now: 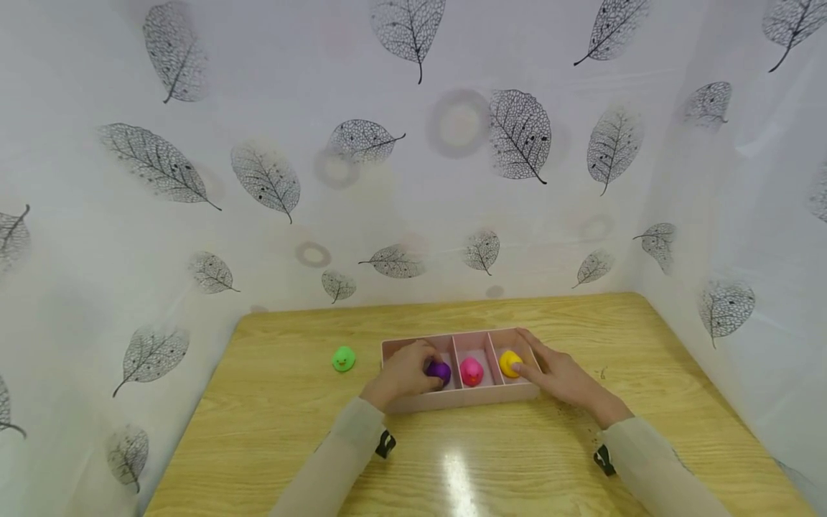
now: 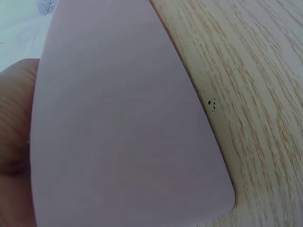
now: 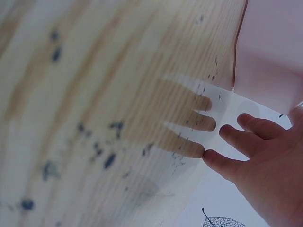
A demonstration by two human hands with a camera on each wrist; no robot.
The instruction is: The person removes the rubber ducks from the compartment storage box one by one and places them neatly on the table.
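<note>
The left hand [image 1: 408,372] gripped the purple toy [image 1: 439,371] in the left compartment of the pink box [image 1: 465,398], apparently placing or lifting it (either called for steady fingers). The right hand [image 1: 567,375] lay spread at the other end, thumb by the yellow duck [image 1: 510,363].

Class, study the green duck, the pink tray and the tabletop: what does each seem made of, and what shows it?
Green duck: probably rubber or plastic, smooth; its rounded form looks moulded.
Pink tray: likely matt plastic, judging by thin, evenly coloured walls.
Tabletop: wood or wood-look laminate, glossy; grain runs across it and light reflects brightly.
</note>
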